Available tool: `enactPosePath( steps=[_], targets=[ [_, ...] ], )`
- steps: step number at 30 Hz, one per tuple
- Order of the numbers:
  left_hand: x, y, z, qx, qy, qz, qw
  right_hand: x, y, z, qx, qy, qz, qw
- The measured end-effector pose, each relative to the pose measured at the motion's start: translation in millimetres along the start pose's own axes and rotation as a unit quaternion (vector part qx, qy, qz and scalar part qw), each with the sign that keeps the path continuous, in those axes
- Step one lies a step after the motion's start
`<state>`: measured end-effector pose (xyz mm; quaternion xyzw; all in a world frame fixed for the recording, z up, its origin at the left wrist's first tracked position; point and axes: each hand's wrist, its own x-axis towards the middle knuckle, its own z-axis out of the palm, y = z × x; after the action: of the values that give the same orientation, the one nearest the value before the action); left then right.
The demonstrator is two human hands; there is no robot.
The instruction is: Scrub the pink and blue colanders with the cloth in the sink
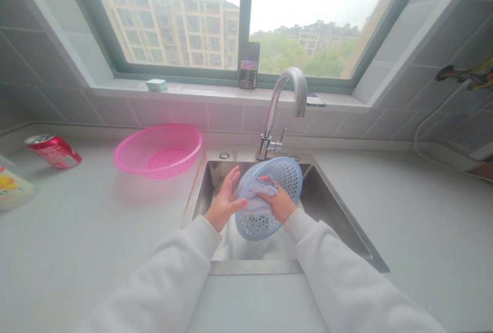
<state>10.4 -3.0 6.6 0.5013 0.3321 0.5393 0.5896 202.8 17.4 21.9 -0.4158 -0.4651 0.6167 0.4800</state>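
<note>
A light-blue plastic colander (290, 176) is tilted on its side over the stainless steel sink (339, 210). My right hand (283, 203) reaches into its bowl, fingers closed on a wet pale lavender cloth (256, 197) against the inner wall. At the colander's left rim is my left hand (224, 200), its fingers stretched up and apart and the thumb by the rim. Water drips beneath the colander. What lies at the sink bottom, whitish and blurred, I cannot make out.
Behind the sink rises a chrome faucet (296, 84). A pink basket (157, 153), a red can (56, 151) and a partly cut-off container (13, 187) stand on the left counter. One phone (249, 66) leans upright on the windowsill; another (316, 100) lies flat behind the faucet.
</note>
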Motion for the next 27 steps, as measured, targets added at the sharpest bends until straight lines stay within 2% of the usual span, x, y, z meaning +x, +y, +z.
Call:
enactPosePath(
  steps=[3,5,8,10,11,13,16,18,19,21,24,25,27],
  targets=[
    [-3.5,1.1,-1.9,0.100,-0.032,0.033,0.994,2.2,0.8,-2.4,0.093,0.025,-0.020,0.995],
    [-4.5,-0.3,-1.3,0.123,-0.036,0.047,0.991,1.9,2.0,-3.5,0.088,0.010,-0.029,0.996],
    [-4.7,-2.9,0.5,0.077,-0.043,0.040,0.995,-0.1,4.2,-3.1,-0.055,-0.084,-0.025,0.995],
    [-4.4,-3.7,1.0,0.047,-0.053,0.022,0.997,-1.0,5.2,-2.4,-0.173,-0.163,-0.030,0.971],
    [-4.2,-3.7,0.9,0.041,-0.055,0.014,0.998,-1.1,5.4,-2.3,-0.211,-0.179,-0.034,0.960],
    [-3.5,-3.5,0.6,0.039,-0.056,0.006,0.998,-0.9,5.4,-2.9,-0.213,-0.148,-0.033,0.965],
    [-2.3,-3.2,0.6,0.034,-0.049,0.017,0.998,-0.8,5.3,-3.8,-0.094,-0.048,-0.020,0.994],
    [-1.8,-3.5,1.4,0.020,-0.043,0.026,0.999,-1.5,5.4,-2.8,-0.025,-0.035,-0.014,0.999],
    [-1.7,-3.6,1.9,0.012,-0.039,0.027,0.999,-2.1,5.6,-1.8,-0.025,-0.043,-0.015,0.999],
    [-1.5,-3.7,2.9,-0.005,-0.026,0.028,0.999,-3.4,6.1,0.4,-0.097,-0.087,-0.014,0.991],
    [-1.6,-2.5,3.9,-0.018,0.003,0.023,1.000,-4.5,6.3,2.0,-0.262,-0.148,-0.009,0.954],
    [-1.7,-1.7,4.1,-0.018,0.008,0.021,1.000,-4.4,6.3,2.0,-0.287,-0.153,-0.005,0.946],
    [-1.9,0.0,4.5,-0.011,0.006,0.015,1.000,-3.8,6.3,1.5,-0.256,-0.126,-0.005,0.959]
  ],
)
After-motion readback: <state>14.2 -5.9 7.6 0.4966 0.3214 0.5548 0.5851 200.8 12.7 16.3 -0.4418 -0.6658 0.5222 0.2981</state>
